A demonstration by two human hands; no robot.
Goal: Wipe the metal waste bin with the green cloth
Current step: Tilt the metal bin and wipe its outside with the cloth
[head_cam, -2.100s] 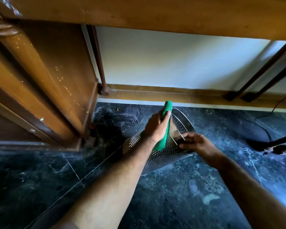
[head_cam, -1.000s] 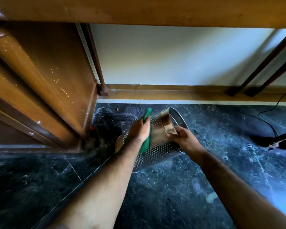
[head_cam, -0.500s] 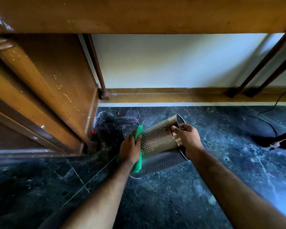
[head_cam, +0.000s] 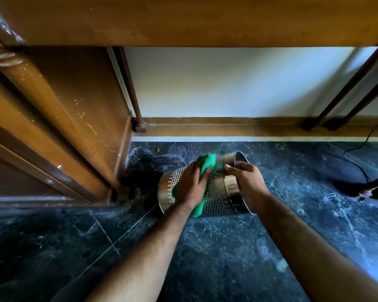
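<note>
The perforated metal waste bin [head_cam: 216,194] lies tilted on its side over the dark floor, its open mouth turned to the right and away from me. My left hand [head_cam: 191,185] presses the green cloth [head_cam: 207,165] flat against the bin's upper wall; the cloth shows above my fingers and again below my palm. My right hand [head_cam: 247,182] grips the bin at its shiny rim band near the mouth. The bin's base end faces left.
A wooden cabinet [head_cam: 63,118] stands close on the left, a wooden beam runs overhead, and a skirting board [head_cam: 227,127] lines the white wall behind. Dark metal legs [head_cam: 340,99] and a black cable [head_cam: 358,162] sit at the right. The marble floor [head_cam: 205,258] stretches toward me.
The bin has turned in my right hand. My left hand slid the cloth from the base end up along the wall toward the mouth.
</note>
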